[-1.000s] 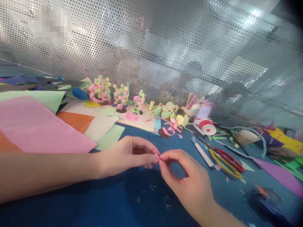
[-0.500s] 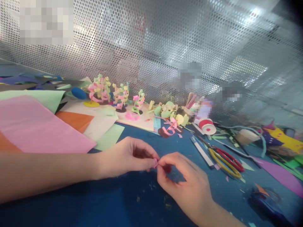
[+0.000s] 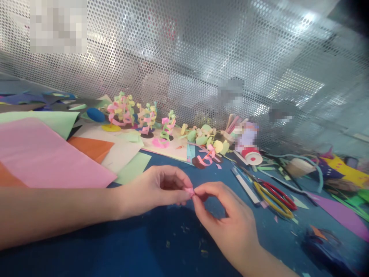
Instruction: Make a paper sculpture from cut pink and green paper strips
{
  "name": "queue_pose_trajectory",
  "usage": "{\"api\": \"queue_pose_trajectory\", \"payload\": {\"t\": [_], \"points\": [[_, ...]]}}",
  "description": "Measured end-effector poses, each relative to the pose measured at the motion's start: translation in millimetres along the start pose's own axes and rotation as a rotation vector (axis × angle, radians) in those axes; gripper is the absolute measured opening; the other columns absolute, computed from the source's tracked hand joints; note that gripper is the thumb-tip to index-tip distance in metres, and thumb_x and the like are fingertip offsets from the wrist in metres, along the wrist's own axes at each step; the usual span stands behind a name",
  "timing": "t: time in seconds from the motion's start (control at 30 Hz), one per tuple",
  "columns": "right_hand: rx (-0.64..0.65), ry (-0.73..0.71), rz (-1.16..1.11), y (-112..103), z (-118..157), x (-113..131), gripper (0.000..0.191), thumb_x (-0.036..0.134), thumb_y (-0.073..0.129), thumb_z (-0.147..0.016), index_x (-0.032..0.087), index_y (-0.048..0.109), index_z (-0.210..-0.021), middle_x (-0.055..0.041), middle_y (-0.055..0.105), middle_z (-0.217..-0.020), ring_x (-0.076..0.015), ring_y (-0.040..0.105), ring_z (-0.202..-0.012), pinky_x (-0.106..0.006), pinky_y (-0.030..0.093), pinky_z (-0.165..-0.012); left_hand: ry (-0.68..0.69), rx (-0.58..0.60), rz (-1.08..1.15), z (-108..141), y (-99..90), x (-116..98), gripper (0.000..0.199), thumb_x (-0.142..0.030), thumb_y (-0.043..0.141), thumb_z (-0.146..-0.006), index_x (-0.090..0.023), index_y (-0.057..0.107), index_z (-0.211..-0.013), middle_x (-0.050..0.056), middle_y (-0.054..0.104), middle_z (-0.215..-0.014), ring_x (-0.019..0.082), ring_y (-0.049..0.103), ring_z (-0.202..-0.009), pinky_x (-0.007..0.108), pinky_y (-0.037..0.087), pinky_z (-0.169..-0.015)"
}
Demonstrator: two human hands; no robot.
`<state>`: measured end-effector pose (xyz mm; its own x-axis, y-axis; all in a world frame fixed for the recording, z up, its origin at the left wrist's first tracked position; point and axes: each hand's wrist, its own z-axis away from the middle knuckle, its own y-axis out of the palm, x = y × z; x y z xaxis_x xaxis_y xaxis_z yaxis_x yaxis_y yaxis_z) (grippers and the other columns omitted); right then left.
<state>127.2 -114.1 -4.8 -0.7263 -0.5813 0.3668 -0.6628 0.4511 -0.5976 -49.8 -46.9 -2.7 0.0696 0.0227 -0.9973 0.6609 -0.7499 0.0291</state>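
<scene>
Between my fingertips is a small pink paper piece (image 3: 189, 191), folded or curled and partly hidden. My left hand (image 3: 161, 186) pinches it from the left, thumb below and fingers above. From the right, my right hand (image 3: 227, 215) pinches its edge between thumb and index finger. Both hands are above the blue table (image 3: 115, 246). Just beyond them lies a pink paper curl (image 3: 211, 153) on a dark round base. Further back stand paper-curl figures (image 3: 121, 109) in pink, green and yellow.
Pink paper sheets (image 3: 52, 154) and an orange sheet (image 3: 92, 148) lie at left. To the right are scissors with yellow handles (image 3: 272, 202), others with red handles (image 3: 279, 194), a white strip (image 3: 245, 186) and a red ribbon spool (image 3: 253, 157). A perforated metal screen (image 3: 178, 57) closes the back.
My fingers have shifted slightly upward with the pink paper piece, and more of it shows between the fingertips. The things on the table have stayed put.
</scene>
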Motion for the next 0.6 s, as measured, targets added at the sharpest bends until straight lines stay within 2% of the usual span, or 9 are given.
{"api": "queue_pose_trajectory", "payload": {"t": [0.33,0.47,0.6], "points": [[0.01,-0.015,-0.015,-0.3,-1.1,1.6,0.015,0.005,0.054,-0.076,0.02,0.057,-0.075,0.0032,0.058,-0.067,-0.009,0.055,-0.061,-0.02,0.047,-0.06,0.002,-0.013,-0.018,-1.6,-0.3,4.3,0.022,-0.033,0.066,-0.075,-0.017,0.063,-0.089,0.0,0.064,-0.078,0.011,0.059,-0.071,0.024,0.048,-0.067],[0.044,0.02,-0.022,1.5,-0.4,-0.3,0.012,0.007,0.055,-0.076,0.019,0.055,-0.075,0.004,0.056,-0.066,-0.0076,0.054,-0.059,-0.018,0.046,-0.059,-0.002,0.004,-0.012,-2.4,-0.4,5.4,0.02,-0.033,0.066,-0.075,-0.017,0.064,-0.089,0.0,0.065,-0.078,0.012,0.059,-0.072,0.024,0.049,-0.068],[0.042,0.07,-0.039,2.9,0.4,-1.3,0.009,0.01,0.056,-0.078,0.019,0.056,-0.079,0.0037,0.058,-0.069,-0.0072,0.056,-0.062,-0.017,0.046,-0.062,0.002,-0.027,-0.019,-2.0,-0.6,4.6,0.021,-0.032,0.065,-0.076,-0.017,0.063,-0.09,0.001,0.065,-0.079,0.012,0.059,-0.073,0.025,0.048,-0.071]]}}
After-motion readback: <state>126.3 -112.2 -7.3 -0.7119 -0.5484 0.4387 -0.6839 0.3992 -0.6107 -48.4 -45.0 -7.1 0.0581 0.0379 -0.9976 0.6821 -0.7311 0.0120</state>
